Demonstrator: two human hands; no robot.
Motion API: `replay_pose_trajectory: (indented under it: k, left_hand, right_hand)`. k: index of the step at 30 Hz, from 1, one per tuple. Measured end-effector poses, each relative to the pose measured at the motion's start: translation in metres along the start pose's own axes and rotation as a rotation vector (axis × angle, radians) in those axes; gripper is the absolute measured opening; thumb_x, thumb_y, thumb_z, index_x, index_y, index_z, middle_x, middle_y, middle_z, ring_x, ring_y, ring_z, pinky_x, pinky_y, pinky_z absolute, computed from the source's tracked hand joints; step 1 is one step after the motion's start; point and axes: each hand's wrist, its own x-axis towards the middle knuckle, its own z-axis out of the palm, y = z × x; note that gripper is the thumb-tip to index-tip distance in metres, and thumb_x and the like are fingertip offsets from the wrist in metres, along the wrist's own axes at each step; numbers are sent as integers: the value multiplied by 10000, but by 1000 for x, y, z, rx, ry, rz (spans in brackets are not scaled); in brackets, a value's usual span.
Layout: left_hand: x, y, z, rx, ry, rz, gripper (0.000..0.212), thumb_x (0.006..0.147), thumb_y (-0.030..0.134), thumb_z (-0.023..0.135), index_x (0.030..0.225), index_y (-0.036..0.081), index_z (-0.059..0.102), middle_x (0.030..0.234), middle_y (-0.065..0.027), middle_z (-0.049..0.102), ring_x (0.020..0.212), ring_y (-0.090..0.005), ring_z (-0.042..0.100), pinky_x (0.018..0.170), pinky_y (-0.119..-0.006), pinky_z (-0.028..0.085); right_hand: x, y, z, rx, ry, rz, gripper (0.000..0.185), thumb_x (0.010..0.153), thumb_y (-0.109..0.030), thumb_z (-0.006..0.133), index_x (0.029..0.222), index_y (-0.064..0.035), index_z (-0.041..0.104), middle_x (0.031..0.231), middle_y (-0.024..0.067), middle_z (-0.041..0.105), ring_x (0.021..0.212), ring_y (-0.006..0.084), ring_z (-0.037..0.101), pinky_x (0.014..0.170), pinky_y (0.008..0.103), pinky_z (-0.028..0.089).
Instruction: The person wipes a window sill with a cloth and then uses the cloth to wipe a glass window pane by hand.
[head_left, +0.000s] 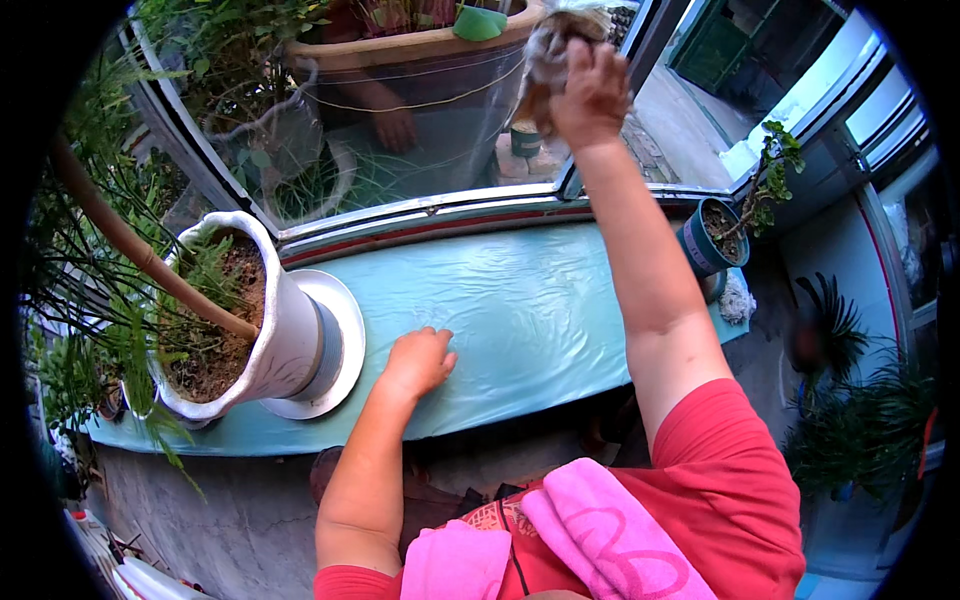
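Observation:
My right hand (592, 94) is stretched far up against the window glass, pressing a crumpled, wet-looking cloth (551, 56) to the pane. Its fingers lie over the cloth, beside the upright window frame. My left hand (421, 361) rests on the light blue table covering (525, 307), fingers loosely bent, with nothing seen in it. To its left stands a white fluted flowerpot (281, 337) on a white saucer (349, 345). The window pane (442, 142) shows a faint reflection of a hand. A pink towel (592, 525) hangs over my red shirt.
A teal flowerpot (709, 244) with a leafy plant stands at the covering's right end, near a bunched white cloth (737, 301). The window's bottom frame (427, 212) runs along the far edge. A large planter (420, 60) is behind the glass. Long plant stems hang at the left.

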Motion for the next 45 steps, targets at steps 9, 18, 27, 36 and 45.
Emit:
replay_pose_trajectory:
  k: [9,18,27,36,45]
  left_hand:
    - [3,-1,3,22,19,28,391,931,307,609,1240,69,643,1125,-214,663,1050,-401,628,915,-491,506]
    - [4,2,1,52,-42,-13,390,935,315,606,1238,74,646,1121,-210,664,1049,-400,629,914,-490,507]
    - [3,1,5,33,-12,18,399,935,305,602,1259,76,638,1125,-212,664,1055,-398,629,912,-492,508]
    - [7,0,1,62,-52,-20,400,938,316,601,1252,69,636,1130,-212,661,1061,-399,625,918,-487,506]
    - [9,8,8,-29,-1,37,375,953,279,602,1255,58,634,1177,-214,656,1085,-400,619,943,-474,499]
  right_hand:
    - [-66,11,-3,279,-226,-14,627,705,-10,690,1308,-50,523,1223,171,550,1110,395,520,995,444,450]
    - [27,18,0,201,48,43,799,658,-92,807,1386,-60,479,1317,160,512,1233,380,479,1089,424,406]
    - [-63,11,7,293,-234,-128,802,630,-26,827,1362,-36,501,1278,180,560,1205,360,542,1057,419,459]
    - [13,6,-5,227,-3,39,912,610,-91,879,1411,-67,444,1295,149,552,1230,367,522,1060,423,455]
    - [-148,25,-50,591,-725,120,602,741,-21,650,1332,-48,533,1232,183,609,1162,376,571,993,433,484]
